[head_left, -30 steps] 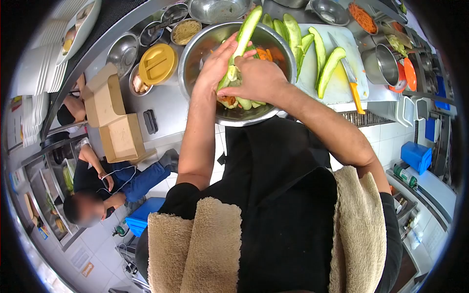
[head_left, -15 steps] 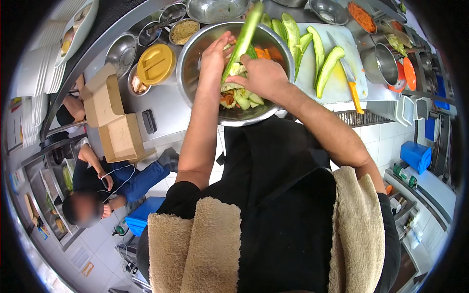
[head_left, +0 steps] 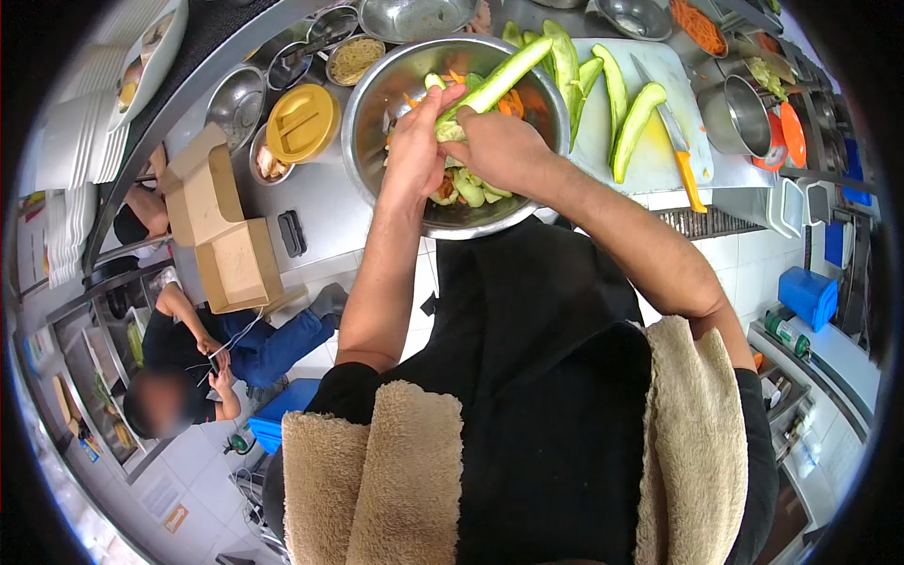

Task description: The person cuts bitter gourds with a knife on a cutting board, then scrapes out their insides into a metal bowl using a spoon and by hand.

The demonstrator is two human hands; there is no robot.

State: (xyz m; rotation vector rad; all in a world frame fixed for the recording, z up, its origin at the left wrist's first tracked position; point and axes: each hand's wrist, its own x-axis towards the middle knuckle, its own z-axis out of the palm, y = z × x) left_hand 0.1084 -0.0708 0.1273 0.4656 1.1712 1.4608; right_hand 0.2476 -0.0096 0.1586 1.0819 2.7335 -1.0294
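A long pale-green strip of cucumber (head_left: 504,77) slants up and to the right above a large metal mixing bowl (head_left: 363,179). My left hand (head_left: 414,141) is closed around its lower end, the fingers curled behind it. Closed against the same end from the other side is my right hand (head_left: 504,149), with its thumb tucked toward the left palm. Pieces of chopped cucumber (head_left: 468,188) and some orange shreds of carrot (head_left: 513,104) lie in the bowl below. The hands partly hide the bowl's contents.
To the right, a white cutting board (head_left: 686,85) bears long cucumber strips (head_left: 638,127) and a yellow-handled knife (head_left: 690,179). A yellow lid (head_left: 303,122), metal bowls and an open cardboard box (head_left: 235,264) are on the left. A person (head_left: 202,353) sits at lower left.
The cucumber strip has tipped from nearly upright toward the right. My left hand has moved slightly down and the two hands are closer together. The seated person's hands have shifted.
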